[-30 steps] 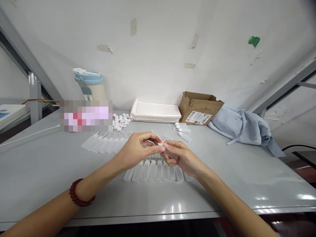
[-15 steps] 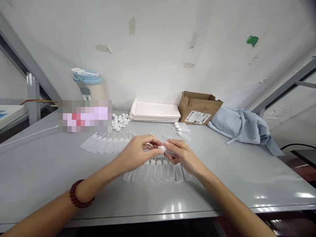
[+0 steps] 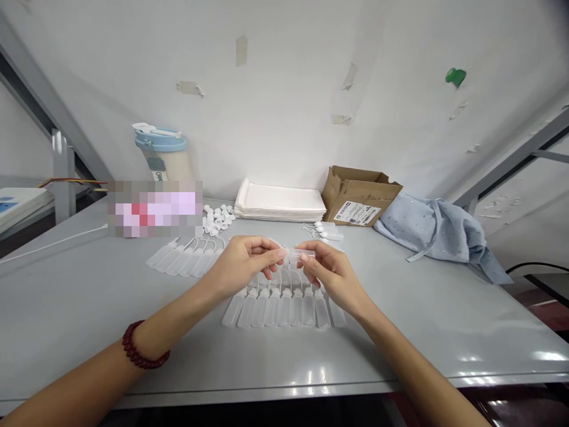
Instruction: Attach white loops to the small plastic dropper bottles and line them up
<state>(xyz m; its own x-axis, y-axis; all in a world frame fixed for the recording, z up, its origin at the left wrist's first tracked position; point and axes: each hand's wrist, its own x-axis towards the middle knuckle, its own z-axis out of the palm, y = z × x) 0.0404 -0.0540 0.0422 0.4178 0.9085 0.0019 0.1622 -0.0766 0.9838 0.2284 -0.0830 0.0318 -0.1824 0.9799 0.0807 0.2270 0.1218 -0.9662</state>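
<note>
Between my hands lies a small translucent plastic bottle (image 3: 301, 254), held sideways above the table. My right hand (image 3: 331, 270) grips its body between thumb and fingers. At the bottle's white top end, the thumb and fingers of my left hand (image 3: 255, 258) are pinched; the fingers partly hide that end. Below is a row of similar bottles (image 3: 284, 311) with thin curved white strips at their tops. Another row of such bottles (image 3: 191, 261) lies to the left, partly behind my left hand.
Behind the rows are a pile of small white caps (image 3: 217, 219), a stack of white trays (image 3: 280, 201), a cardboard box (image 3: 362, 196) and a few more bottles (image 3: 329, 231). A blue cloth (image 3: 431, 231) lies at right, a blue-lidded tumbler (image 3: 162, 151) at back left.
My right-hand fingers have loosened and shifted along the bottle, so more of its body shows. The bottle has turned closer to level and risen slightly; my left hand still pinches its top end.
</note>
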